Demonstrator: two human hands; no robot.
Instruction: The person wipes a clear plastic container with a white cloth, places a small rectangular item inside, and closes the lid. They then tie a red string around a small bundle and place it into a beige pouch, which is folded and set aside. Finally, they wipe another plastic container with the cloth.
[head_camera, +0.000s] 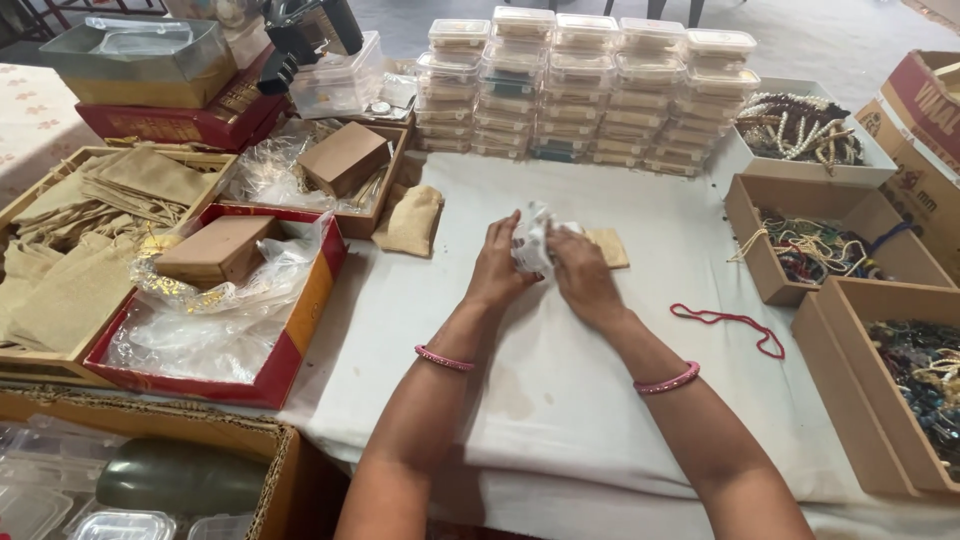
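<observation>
Both hands meet over the middle of the counter (600, 400), which is covered with a white cloth. The left hand (497, 268) and the right hand (583, 275) are closed from either side on a small crinkled clear plastic packet (532, 238), fingers curled round it; what it holds is too small to tell, perhaps a few dark beads. Each wrist wears a pink bangle (444, 358).

Just beyond the right hand, partly hidden by it, lies a flat tan pouch (610, 246). To the right of the right forearm a loop of red cord (732, 322) lies on the cloth. Beyond the left hand and a little to its left rests a burlap drawstring bag (412, 219).

Farther out ahead of the hands stand stacks of clear lidded plastic containers (590, 90). To the right of the hands sit open cardboard boxes of beaded necklaces (815, 245), with another box of beads (925, 385) nearer the person. Left of the left hand a red tray (285, 355) holds crumpled clear plastic and a small brown box (218, 250); beyond that a wooden tray holds a heap of burlap bags (90, 230). Close to the left elbow, a cardboard carton (150, 425) holds more clear containers.
</observation>
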